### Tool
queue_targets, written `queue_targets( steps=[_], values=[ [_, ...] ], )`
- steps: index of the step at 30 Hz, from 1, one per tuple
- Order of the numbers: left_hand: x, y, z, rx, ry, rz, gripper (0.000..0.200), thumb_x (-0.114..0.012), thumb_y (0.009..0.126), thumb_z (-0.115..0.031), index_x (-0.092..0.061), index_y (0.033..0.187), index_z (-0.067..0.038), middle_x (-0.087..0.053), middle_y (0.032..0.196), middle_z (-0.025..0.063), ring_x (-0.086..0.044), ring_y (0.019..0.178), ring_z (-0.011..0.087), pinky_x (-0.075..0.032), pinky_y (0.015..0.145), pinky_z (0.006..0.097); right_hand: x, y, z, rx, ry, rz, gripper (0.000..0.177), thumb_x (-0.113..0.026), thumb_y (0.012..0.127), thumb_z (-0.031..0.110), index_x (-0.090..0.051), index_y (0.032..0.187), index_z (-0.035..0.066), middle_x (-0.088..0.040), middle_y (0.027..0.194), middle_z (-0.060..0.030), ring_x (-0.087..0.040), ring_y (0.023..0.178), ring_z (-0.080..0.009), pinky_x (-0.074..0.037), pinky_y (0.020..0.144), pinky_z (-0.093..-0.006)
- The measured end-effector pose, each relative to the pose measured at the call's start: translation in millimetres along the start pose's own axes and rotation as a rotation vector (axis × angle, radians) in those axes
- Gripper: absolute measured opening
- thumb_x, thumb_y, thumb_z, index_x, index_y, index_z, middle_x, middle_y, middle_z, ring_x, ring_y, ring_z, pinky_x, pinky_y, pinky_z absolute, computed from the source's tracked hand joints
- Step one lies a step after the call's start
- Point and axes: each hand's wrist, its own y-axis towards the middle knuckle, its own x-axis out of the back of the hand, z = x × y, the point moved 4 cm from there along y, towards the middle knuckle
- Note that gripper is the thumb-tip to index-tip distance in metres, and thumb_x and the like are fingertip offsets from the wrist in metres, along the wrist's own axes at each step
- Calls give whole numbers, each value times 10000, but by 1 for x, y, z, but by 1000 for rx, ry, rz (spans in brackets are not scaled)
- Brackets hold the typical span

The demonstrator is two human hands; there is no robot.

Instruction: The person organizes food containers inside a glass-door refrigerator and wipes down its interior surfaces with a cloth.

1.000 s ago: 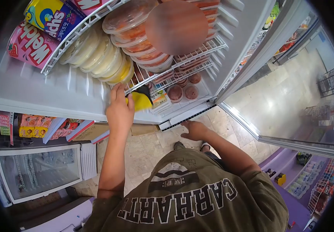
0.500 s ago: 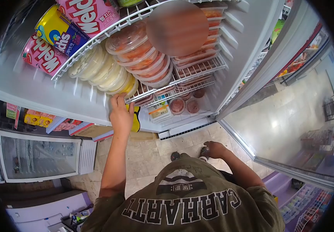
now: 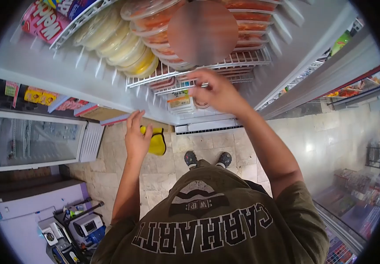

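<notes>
My left hand [image 3: 136, 137] is in front of the fridge's lower left side, holding a yellow cloth with a dark edge [image 3: 156, 143] that hangs on its thumb side. My right hand [image 3: 216, 93] reaches in front of a white wire shelf [image 3: 238, 60], its fingers apart and slightly bent, with nothing seen in them. Behind and above it are stacked clear tubs of reddish food [image 3: 154, 26]. Left of these lean round lidded tubs with pale yellow contents [image 3: 115, 48]. Beneath my right hand stands a white labelled pack [image 3: 180, 103], partly covered.
Pink and purple Welch's cans [image 3: 44, 22] stand at the upper left. A glass door [image 3: 331, 132] is on the right. A small glass-fronted cooler [image 3: 40, 138] and a purple counter [image 3: 27, 224] with devices are at left. A blurred disc hides some upper tubs.
My right hand has risen from low beside my body to the shelf front. My left hand has come down off the shelf edge with the yellow cloth. The view has shifted closer to the fridge.
</notes>
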Motion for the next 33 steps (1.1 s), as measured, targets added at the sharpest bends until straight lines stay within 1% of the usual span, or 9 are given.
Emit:
queue_targets(
  steps=[2,6,10,14,17,24,29,32,33],
  values=[
    [-5,-25,20,114,-68,127,430,-620,769,-115,-502,1179,-62,-473,1239,137,-510,1082,323,-446,863,366,9,24,-2,119,4,-55,299,-615,842,182,-567,1110,62,-597,937,-31,-553,888,-91,-447,747,-263],
    [3,-59,49,190,-80,60,410,-621,769,-116,-513,1159,-49,-497,1201,152,-506,1083,326,-416,905,361,11,8,-8,62,121,8,278,-602,847,180,-576,1096,57,-597,990,-28,-539,924,-93,-430,787,-254],
    [7,-70,73,369,-183,4,451,-652,767,-125,-497,1178,-22,-495,1198,165,-489,1109,301,-384,928,341,5,-53,-90,-318,473,-78,249,-563,853,250,-620,1004,60,-605,889,-31,-563,836,-123,-449,703,-260],
    [2,-55,86,396,-208,-43,534,-678,763,-153,-455,1224,-6,-485,1200,170,-472,1126,284,-358,949,336,-7,-133,-206,-831,159,-112,323,-574,808,339,-592,973,62,-604,885,-26,-562,801,-129,-447,657,-278],
    [3,-27,87,331,-260,-136,603,-681,775,-179,-397,1277,-3,-488,1197,167,-455,1133,259,-345,951,336,-21,-167,-214,-970,162,-71,388,-592,797,365,-568,1028,55,-604,900,-31,-565,778,-139,-454,636,-292],
    [-26,23,96,253,-228,-303,822,-775,662,-304,-355,1292,15,-438,1145,209,-432,1101,330,-362,908,397,-70,-174,-255,-1051,13,-74,478,-627,779,375,-550,1102,32,-615,917,-60,-587,778,-154,-469,622,-301],
    [-51,35,101,193,-161,-438,651,-771,669,-259,-466,1176,14,-425,1164,224,-429,1100,363,-357,913,430,-108,-172,-309,-953,-323,84,608,-651,727,397,-504,1183,22,-623,1027,-192,-610,911,-314,-464,826,-344],
    [-74,37,123,137,-312,-526,543,-774,673,-210,-522,1095,21,-455,1135,207,-428,1103,364,-362,906,435,-118,-163,-348,-958,-628,226,683,-647,713,429,-462,1240,35,-612,1065,-185,-597,946,-326,-457,853,-352],
    [-78,38,126,132,-322,-533,543,-774,673,-210,-522,1095,21,-455,1135,207,-428,1103,364,-362,906,435,-117,-160,-373,-999,-654,248,761,-650,698,441,-394,1306,62,-570,1156,-174,-528,1085,-314,-404,924,-429]
  ],
)
